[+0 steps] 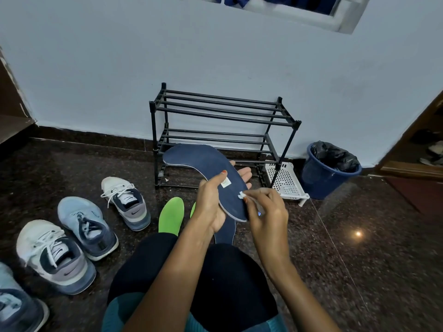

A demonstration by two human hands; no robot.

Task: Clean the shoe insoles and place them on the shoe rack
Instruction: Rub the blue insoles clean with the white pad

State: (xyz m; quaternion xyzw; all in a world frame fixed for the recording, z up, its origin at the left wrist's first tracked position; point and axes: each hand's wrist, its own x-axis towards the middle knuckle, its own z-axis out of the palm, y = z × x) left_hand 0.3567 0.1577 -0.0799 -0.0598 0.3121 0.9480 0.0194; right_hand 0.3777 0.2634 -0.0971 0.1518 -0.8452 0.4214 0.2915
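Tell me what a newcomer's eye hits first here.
The navy insole, centre frame, gripped by the left hand while the right hand pinches a white-tipped tool against it. Next, the bright green insole on the dark floor just below, and the black shoe rack against the wall behind.

Dim bluish light, one glint on the glossy floor [383, 259] (edges bowed).

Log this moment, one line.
left hand: holds bent navy fabric insole | right hand: pinches small white object on it | black metal shoe rack: no insole
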